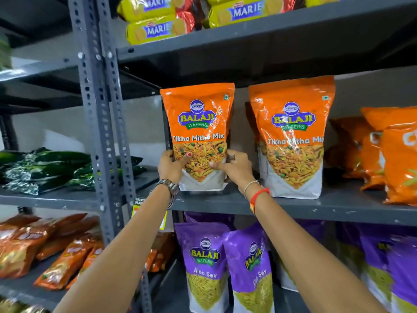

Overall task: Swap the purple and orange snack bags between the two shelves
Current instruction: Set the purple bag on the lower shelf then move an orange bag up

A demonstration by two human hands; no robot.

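Note:
An orange Tikha Mitha Mix bag (198, 123) stands upright at the left end of the middle shelf (316, 208). My left hand (170, 166) grips its left edge and my right hand (237, 166) grips its right edge, both low on the bag. A second orange Tikha Mitha Mix bag (293, 136) stands to the right of it, untouched. On the shelf below stand purple Aloo Sev bags (203, 263), one more purple bag (250, 267) leaning beside the first, and further purple bags (383, 267) at the right.
Other orange snack packs (388, 152) lie at the right of the middle shelf. Yellow Marie biscuit packs (158, 30) fill the top shelf. A grey slotted upright (101, 132) divides off a left rack holding green packs (45, 170) and orange-brown packs (45, 249).

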